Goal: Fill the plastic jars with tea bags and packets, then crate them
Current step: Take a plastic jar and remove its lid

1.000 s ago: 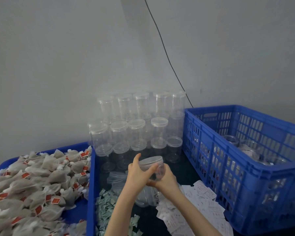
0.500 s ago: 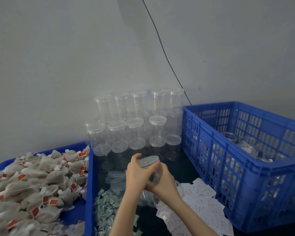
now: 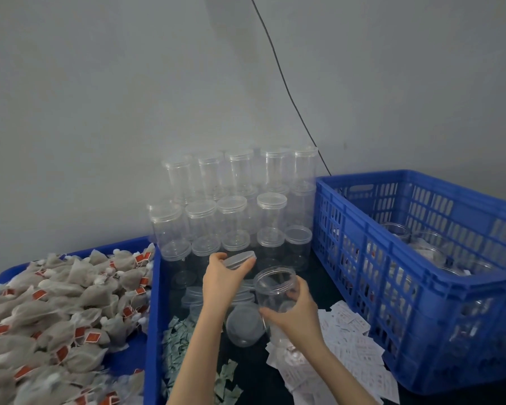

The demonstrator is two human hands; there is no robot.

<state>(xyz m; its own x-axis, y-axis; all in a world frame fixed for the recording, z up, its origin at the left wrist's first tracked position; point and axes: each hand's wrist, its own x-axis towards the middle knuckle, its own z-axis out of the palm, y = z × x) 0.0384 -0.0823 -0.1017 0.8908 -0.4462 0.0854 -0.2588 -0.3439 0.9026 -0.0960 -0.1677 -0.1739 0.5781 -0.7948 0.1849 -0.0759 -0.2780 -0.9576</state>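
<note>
I see dark table (image 3: 313, 276) showing bare only between the stacked jars (image 3: 234, 211) and the blue crate (image 3: 421, 340); tray wall (image 3: 152, 317) hems the left, crate wall the right; green packets (image 3: 174, 343) and white packets (image 3: 354, 346) litter the near edge. Tray holds heaped tea bags (image 3: 56, 311); crate holds several jars, contents unclear. Right hand (image 3: 297, 317) grips an open, clear, empty jar (image 3: 275, 287) above the table, fingers curled round its body; left hand (image 3: 221, 277) pinches the lid (image 3: 240, 260) just beside the mouth, tilted, apart from it; another jar (image 3: 244, 325) lies on its side beneath.
</note>
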